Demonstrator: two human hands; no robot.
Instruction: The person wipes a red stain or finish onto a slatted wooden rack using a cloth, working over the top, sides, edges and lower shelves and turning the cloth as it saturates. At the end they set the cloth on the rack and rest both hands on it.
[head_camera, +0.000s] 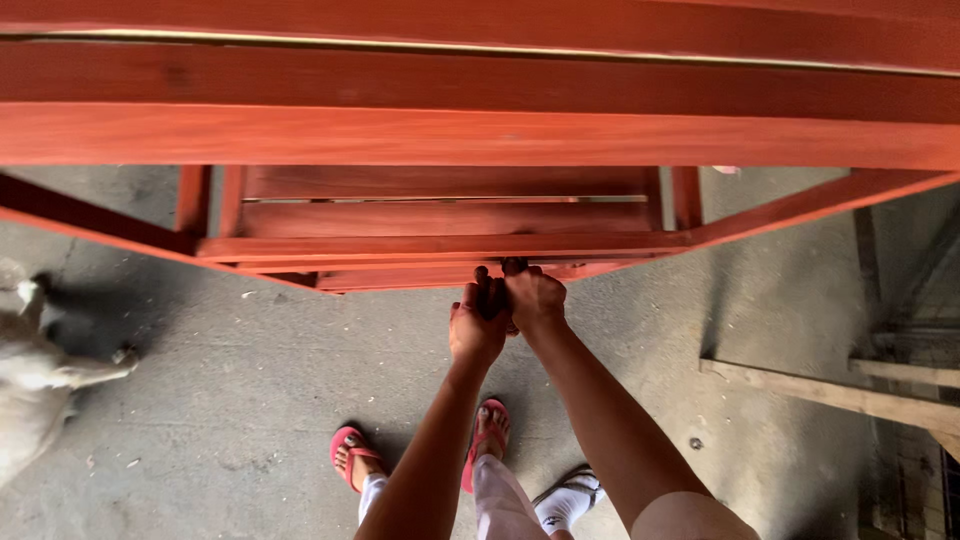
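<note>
A large red-stained wooden frame (480, 135) with rails and slats fills the upper half of the view. Both my arms reach forward and down to its lower rail (400, 247). My left hand (477, 322) and my right hand (534, 297) are pressed together side by side, fingers curled up against the underside of that rail. Whether something small is held between them I cannot make out. Below, my feet stand in red flip-flops (350, 452) on the concrete floor (250, 380).
A light-coloured dog (40, 385) lies at the left edge of the floor. Bare wooden beams (830, 392) lie at the right, beside a dark stack. Another person's foot in a white sock and sandal (568, 500) shows near the bottom middle.
</note>
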